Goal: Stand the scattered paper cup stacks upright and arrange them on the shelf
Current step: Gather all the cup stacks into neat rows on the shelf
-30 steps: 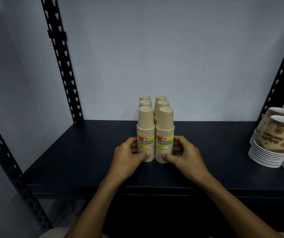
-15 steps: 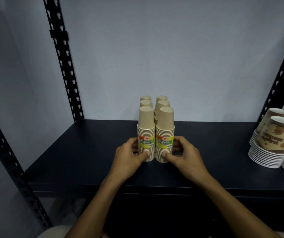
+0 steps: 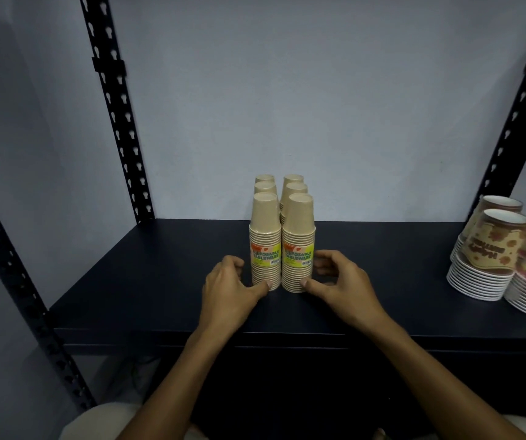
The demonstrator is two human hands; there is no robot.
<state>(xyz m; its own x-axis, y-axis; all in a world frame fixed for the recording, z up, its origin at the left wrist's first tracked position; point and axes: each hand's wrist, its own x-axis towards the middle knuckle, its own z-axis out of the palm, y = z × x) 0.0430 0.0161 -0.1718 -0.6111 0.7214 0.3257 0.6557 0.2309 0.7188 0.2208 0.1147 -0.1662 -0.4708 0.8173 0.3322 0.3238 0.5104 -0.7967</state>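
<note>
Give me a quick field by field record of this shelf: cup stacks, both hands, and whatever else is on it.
cup stacks: six kraft stacks, upright, two columns of three running front to back
labels: yellow, on the two front stacks
left hand: thumb touching front-left stack's base, fingers curled beside it
right hand: thumb touching front-right stack's base, fingers curled beside it
shelf: dark board
other items: patterned cups on plate piles, far right

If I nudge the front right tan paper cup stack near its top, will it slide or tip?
Probably tip: the front right tan paper cup stack is tall, narrow and likely light. Its neighbouring tan stack may brace it leftward. Pushing low, where the right hand touches, looks safer.
</note>
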